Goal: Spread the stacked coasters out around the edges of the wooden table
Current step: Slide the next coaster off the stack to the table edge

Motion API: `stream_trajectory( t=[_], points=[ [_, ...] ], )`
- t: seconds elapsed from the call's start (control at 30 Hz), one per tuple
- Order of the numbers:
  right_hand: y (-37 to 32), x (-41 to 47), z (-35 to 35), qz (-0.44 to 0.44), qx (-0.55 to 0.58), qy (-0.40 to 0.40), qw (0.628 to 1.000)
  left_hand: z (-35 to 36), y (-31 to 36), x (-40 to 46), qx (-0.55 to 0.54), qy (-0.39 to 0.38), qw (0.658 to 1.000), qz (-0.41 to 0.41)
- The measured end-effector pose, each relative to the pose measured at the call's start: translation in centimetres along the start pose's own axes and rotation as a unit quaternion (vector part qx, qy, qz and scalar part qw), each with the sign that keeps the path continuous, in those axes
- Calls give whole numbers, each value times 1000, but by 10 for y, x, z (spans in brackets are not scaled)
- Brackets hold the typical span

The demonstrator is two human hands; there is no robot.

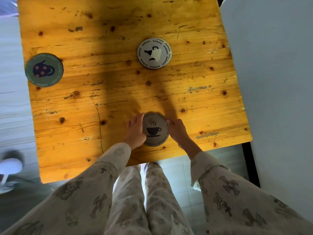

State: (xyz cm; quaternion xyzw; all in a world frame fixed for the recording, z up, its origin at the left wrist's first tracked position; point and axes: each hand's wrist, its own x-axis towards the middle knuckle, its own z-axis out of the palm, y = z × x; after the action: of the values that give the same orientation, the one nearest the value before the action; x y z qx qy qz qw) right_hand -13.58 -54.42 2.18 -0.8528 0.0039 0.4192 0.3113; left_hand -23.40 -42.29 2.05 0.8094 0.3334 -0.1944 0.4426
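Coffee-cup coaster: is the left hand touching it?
Touching. In the head view the left hand presses against the left rim of the coffee-cup coaster, with no gap between them.

Worktop (105,102): orange-yellow planks, dark knots, grey-blue scuffs, broad brown shadow bands across the middle.

Green coaster (44,70): dull green disc, dark navy mitten-like figure with pinkish dots, pale lettering around the rim, blurred.

White coaster (154,53): white disc, black and cream tipped-jug motif, ring of dark repeated words at the edge.

Grey coaster (155,129): grey face, black steaming cup on saucer.

Sleeves (237,192) and trousers (160,200): cream fabric printed with grey crosses and figures.
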Motion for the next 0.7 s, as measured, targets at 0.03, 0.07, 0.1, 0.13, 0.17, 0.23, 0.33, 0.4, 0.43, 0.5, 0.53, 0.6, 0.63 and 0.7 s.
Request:
stream_trajectory(
  t=[0.03,0.07,0.1,0.13,0.17,0.23,0.33,0.4,0.43,0.5,0.53,0.6,0.63,0.7],
  points=[
    [3,-3,2,0,-3,0,1000,4,-4,-7,-17,10,1000,-2],
    [6,-6,3,-3,-2,1,1000,7,-8,-13,-31,15,999,-4],
    [9,-9,5,-6,2,4,1000,10,-12,-19,-40,16,999,-5],
    [12,-12,7,-10,7,8,1000,14,-15,-25,-45,17,999,-5],
    [15,-15,8,-9,9,9,1000,17,-17,-30,-48,17,999,-6],
    [22,-19,8,-2,13,1,1000,21,-20,-37,-58,13,998,-6],
    [25,-24,5,-8,30,-14,999,23,-20,-43,-75,6,997,-2],
    [25,-25,4,-5,37,-16,999,22,-18,-44,-83,4,997,-3],
    [26,-26,4,-3,38,-16,999,22,-18,-45,-86,1,996,-4],
    [25,-28,4,-2,40,-13,999,22,-17,-47,-82,-4,997,-3],
    [25,-29,4,-2,41,-13,999,23,-17,-49,-79,-6,997,-1],
    [24,-32,6,-2,38,-11,999,25,-17,-52,-77,-5,997,1],
    [24,-33,6,-4,36,-9,999,25,-17,-53,-79,-3,997,2],
    [25,-34,7,-3,37,-6,999,26,-17,-53,-79,-4,997,1]
  ],
)
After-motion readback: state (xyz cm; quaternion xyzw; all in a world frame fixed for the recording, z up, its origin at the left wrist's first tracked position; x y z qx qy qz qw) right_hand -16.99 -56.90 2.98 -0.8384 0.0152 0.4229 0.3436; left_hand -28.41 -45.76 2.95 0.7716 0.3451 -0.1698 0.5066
